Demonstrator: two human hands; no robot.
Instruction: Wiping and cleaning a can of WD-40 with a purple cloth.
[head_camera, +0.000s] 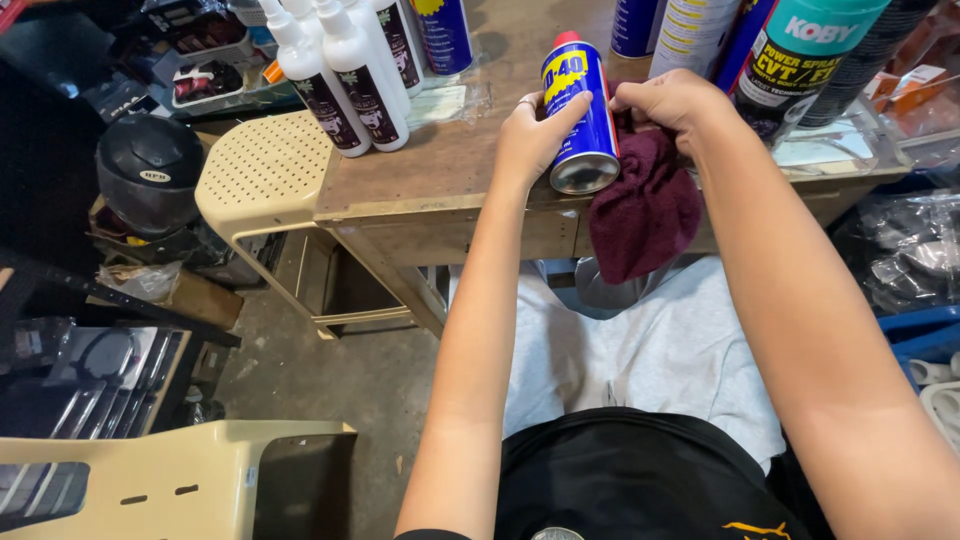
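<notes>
Cluttered workshop corner, with a worn brown wooden tabletop (440, 170) running across the upper part of the view and a dirty concrete floor (330, 380) under it. Everything below is placed relative to the blue and yellow spray can (580, 115), which lies tilted near the tabletop's front edge, red cap pointing away and shiny metal bottom facing the camera. No way to see what's inside it.

Left of the can stands a bunch of white squeeze bottles (340, 70) with dark labels, all closed, contents not visible. Behind and to the right of the can are more aerosol cans, including a big one with a teal top (800, 60). Further left of the can, a beige perforated plastic stool (262, 170) sits against the tabletop, with a black helmet (150, 170) beyond it.

Left hand (530, 135) is wrapped around the can's left side, fingers (562, 108) curled onto the label, a ring on one of them. Right hand (672, 103) is just right of the can, fingers bunched up tight on a maroon rag (645, 205) that touches the can and hangs down over the tabletop's edge.
</notes>
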